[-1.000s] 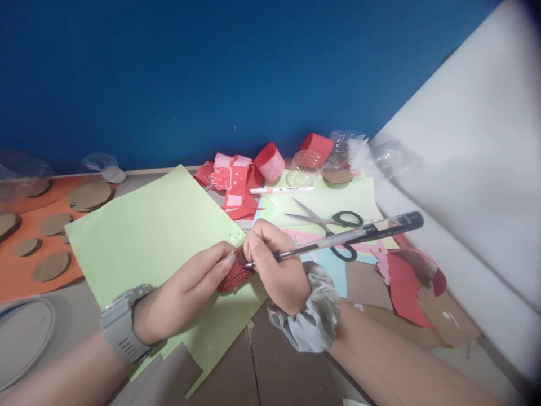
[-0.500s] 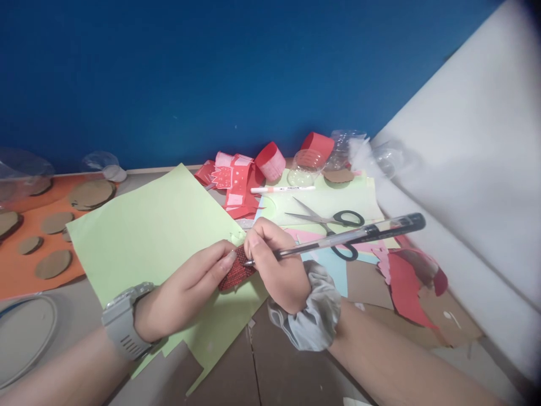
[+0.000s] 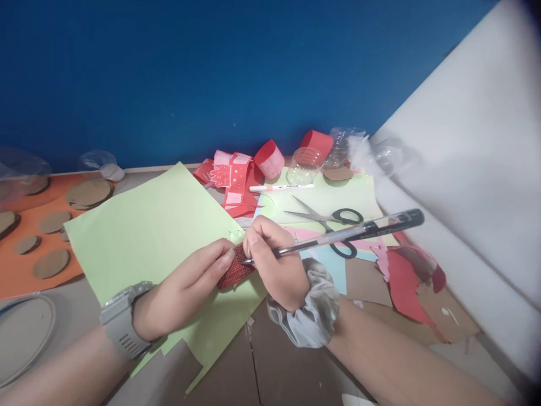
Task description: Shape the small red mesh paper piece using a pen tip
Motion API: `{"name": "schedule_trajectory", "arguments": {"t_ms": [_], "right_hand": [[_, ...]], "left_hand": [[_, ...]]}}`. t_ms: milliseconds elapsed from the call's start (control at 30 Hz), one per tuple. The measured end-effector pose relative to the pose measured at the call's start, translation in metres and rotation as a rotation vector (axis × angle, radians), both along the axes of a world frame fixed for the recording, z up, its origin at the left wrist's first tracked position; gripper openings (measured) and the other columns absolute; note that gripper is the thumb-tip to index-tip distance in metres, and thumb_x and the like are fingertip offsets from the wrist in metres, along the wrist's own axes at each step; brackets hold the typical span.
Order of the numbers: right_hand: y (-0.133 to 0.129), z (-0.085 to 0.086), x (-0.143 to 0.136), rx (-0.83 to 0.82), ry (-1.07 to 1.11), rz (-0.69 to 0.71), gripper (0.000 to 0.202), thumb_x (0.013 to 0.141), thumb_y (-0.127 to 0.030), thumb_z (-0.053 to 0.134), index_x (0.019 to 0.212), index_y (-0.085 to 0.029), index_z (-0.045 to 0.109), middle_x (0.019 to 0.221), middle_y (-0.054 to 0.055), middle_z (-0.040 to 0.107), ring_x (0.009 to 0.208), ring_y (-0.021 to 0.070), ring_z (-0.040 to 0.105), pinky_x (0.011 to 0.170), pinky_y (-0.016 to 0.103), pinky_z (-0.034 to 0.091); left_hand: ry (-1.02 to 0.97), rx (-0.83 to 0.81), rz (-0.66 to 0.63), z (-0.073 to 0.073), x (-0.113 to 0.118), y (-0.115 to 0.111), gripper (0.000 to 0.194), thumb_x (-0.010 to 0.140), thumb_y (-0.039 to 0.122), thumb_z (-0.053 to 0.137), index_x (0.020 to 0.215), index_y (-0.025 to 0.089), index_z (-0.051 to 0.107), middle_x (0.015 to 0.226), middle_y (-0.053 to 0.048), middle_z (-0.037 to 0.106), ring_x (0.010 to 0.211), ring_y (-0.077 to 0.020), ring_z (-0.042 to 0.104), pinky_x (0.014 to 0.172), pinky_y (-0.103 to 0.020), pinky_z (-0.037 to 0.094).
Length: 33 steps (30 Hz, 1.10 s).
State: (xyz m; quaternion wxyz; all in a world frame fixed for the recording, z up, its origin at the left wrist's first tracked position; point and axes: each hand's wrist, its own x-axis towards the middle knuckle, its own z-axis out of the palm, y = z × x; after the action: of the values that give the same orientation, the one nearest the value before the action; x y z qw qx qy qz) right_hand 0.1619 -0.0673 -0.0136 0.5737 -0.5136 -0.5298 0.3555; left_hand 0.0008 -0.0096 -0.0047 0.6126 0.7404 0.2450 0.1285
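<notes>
Between my two hands is a small red piece (image 3: 236, 273) covered in a dark crosshatched pattern. My left hand (image 3: 198, 276), with a grey watch at the wrist, pinches its left side between thumb and fingers. Closed around a black-capped clear pen (image 3: 338, 239), my right hand (image 3: 274, 265) also touches the piece's upper right. The pen's tip lies at the red surface, and its capped end points right. A grey scrunchie circles my right wrist. Beneath both hands spreads a light green paper sheet (image 3: 156, 214) with a cut lower edge.
Open scissors (image 3: 325, 220) lie right of my hands, near a white marker (image 3: 281, 188). Red paper rings (image 3: 270, 159) and clear plastic cups (image 3: 304, 164) stand by the blue wall. Cardboard discs (image 3: 51, 264) rest on orange paper at left. Torn red paper (image 3: 406, 285) lies at right.
The view has shifted very slightly. Both hands keep their hold, and the pen's capped end sits marginally higher.
</notes>
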Motion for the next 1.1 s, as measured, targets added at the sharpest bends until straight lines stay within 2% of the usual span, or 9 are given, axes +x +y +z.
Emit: {"name": "schedule_trajectory", "arguments": {"t_ms": [500, 833, 1100], "right_hand": [[0.0006, 0.0017, 0.0009, -0.017, 0.001, 0.017, 0.027, 0.093, -0.022, 0.043, 0.066, -0.023, 0.04, 0.061, -0.003, 0.039, 0.055, 0.0155, 0.036, 0.053, 0.03, 0.031], [0.0003, 0.0013, 0.0013, -0.028, -0.011, 0.019, 0.028, 0.095, -0.023, 0.041, 0.067, -0.023, 0.039, 0.061, -0.001, 0.039, 0.056, 0.0159, 0.036, 0.055, 0.032, 0.032], [0.0002, 0.0022, 0.0016, -0.034, -0.012, 0.014, 0.026, 0.093, -0.022, 0.043, 0.067, -0.022, 0.041, 0.06, -0.003, 0.039, 0.056, 0.0139, 0.037, 0.054, 0.029, 0.032]], "left_hand": [[-0.004, -0.028, 0.001, -0.0012, -0.0021, -0.0011, 0.034, 0.105, 0.039, 0.029, 0.082, 0.019, 0.043, 0.075, 0.001, 0.041, 0.068, -0.0143, 0.039, 0.067, -0.029, 0.037], [0.012, -0.018, -0.003, -0.0005, 0.0006, -0.0004, 0.033, 0.105, 0.04, 0.029, 0.085, 0.019, 0.045, 0.077, 0.0, 0.044, 0.07, -0.0152, 0.041, 0.068, -0.03, 0.037], [0.015, -0.016, -0.003, 0.0013, 0.0007, -0.001, 0.033, 0.105, 0.04, 0.028, 0.084, 0.019, 0.044, 0.076, 0.0, 0.042, 0.07, -0.0148, 0.04, 0.068, -0.03, 0.037]]}}
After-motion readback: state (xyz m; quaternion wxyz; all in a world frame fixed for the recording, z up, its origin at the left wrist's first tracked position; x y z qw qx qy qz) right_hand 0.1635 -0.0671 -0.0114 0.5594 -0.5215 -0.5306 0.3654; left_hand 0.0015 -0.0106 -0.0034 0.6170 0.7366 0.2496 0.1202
